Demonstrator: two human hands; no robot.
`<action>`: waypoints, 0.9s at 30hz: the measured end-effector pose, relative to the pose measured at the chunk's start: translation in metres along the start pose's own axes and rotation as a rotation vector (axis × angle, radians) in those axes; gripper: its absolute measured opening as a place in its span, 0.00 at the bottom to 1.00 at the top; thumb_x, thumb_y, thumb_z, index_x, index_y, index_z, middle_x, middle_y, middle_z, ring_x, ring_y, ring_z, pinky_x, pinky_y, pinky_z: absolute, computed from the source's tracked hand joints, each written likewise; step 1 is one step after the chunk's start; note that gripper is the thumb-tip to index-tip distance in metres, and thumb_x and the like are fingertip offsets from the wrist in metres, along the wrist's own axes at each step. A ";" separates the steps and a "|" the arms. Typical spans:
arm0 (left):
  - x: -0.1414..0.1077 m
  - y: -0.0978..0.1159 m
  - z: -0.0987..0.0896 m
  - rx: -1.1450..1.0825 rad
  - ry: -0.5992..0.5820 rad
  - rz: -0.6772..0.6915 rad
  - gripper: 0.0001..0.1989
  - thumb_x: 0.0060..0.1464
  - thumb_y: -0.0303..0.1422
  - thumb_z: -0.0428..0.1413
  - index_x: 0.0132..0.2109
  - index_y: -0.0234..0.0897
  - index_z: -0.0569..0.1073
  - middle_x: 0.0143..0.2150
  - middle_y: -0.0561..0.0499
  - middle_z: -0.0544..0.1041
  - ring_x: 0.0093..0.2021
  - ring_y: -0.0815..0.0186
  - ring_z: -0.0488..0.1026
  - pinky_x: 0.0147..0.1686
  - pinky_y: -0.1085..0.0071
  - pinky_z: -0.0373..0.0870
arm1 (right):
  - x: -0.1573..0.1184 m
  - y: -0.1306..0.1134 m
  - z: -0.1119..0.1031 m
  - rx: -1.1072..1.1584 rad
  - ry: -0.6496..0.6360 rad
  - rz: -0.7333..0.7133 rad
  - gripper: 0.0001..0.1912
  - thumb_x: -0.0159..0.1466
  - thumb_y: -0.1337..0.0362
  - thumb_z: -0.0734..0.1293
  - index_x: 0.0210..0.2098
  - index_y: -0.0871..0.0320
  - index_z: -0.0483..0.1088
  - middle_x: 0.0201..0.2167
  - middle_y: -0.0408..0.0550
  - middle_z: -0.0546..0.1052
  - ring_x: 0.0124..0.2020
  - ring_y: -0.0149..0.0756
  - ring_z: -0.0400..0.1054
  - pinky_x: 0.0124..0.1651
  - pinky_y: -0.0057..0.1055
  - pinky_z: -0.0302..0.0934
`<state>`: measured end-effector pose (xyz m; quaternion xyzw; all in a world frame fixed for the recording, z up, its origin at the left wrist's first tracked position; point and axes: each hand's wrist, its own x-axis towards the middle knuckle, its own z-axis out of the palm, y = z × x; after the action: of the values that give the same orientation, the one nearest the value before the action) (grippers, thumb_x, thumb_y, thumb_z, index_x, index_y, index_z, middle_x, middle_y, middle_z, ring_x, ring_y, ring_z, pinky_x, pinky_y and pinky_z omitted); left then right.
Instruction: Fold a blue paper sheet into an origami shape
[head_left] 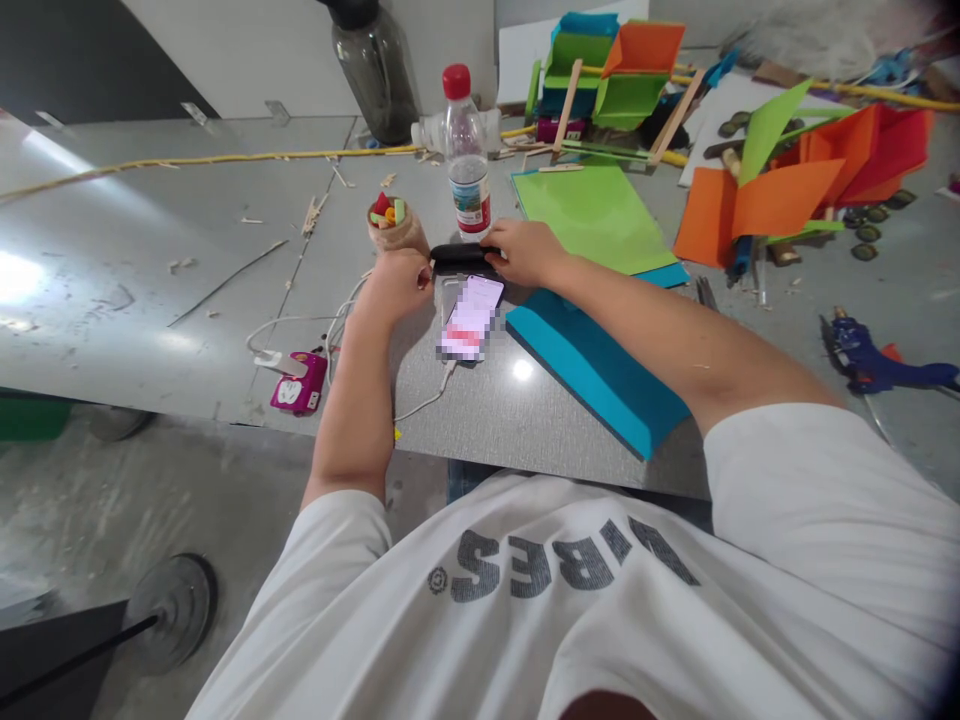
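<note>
A dark, flat case-like object (461,257) lies just beyond a lit phone (472,315) on the grey table. My right hand (525,252) has its fingers closed on the right end of that dark object. At its left end is my left hand (397,285), fingers curled; what they hold, if anything, is hidden. A white cable (439,392) runs from the phone's near end. Behind the dark object stands a clear bottle (466,165) with a red cap. A small pot (394,228) with colourful pieces sits just beyond my left hand.
Blue card (600,370) and green sheets (596,215) lie to the right. Folded orange and green paper (787,195) and a blue glue gun (885,360) are farther right. A dark bottle (375,75) stands at the back. A purple power adapter (300,383) sits near the front edge.
</note>
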<state>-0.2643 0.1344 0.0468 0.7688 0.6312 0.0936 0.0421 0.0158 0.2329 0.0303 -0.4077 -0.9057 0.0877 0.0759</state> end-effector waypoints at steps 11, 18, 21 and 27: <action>-0.004 0.017 -0.006 -0.050 -0.078 -0.065 0.09 0.70 0.19 0.67 0.43 0.37 0.78 0.51 0.42 0.87 0.59 0.53 0.87 0.68 0.57 0.81 | 0.006 0.012 0.001 0.070 0.027 0.006 0.29 0.85 0.59 0.65 0.78 0.60 0.84 0.80 0.64 0.84 0.77 0.65 0.78 0.72 0.54 0.70; -0.003 0.012 -0.003 -0.056 -0.053 -0.076 0.05 0.75 0.26 0.70 0.54 0.36 0.84 0.54 0.44 0.89 0.55 0.58 0.86 0.67 0.60 0.82 | -0.003 0.016 0.000 0.109 0.041 0.043 0.32 0.83 0.61 0.65 0.80 0.59 0.83 0.81 0.63 0.83 0.69 0.57 0.83 0.75 0.48 0.71; -0.003 0.012 -0.003 -0.058 -0.016 -0.063 0.06 0.75 0.26 0.70 0.55 0.34 0.85 0.52 0.45 0.89 0.51 0.61 0.84 0.64 0.61 0.83 | -0.003 0.016 0.001 0.109 0.014 0.045 0.35 0.79 0.62 0.69 0.83 0.59 0.80 0.82 0.63 0.83 0.72 0.57 0.81 0.78 0.48 0.70; -0.003 0.012 -0.003 -0.055 0.020 -0.102 0.08 0.74 0.28 0.70 0.57 0.34 0.88 0.51 0.44 0.92 0.51 0.57 0.87 0.61 0.59 0.84 | 0.000 0.016 0.007 0.094 -0.002 0.072 0.35 0.78 0.62 0.70 0.82 0.55 0.82 0.77 0.61 0.88 0.72 0.58 0.82 0.72 0.49 0.71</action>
<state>-0.2540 0.1285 0.0516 0.7333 0.6671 0.1163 0.0618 0.0263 0.2430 0.0199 -0.4361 -0.8853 0.1333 0.0908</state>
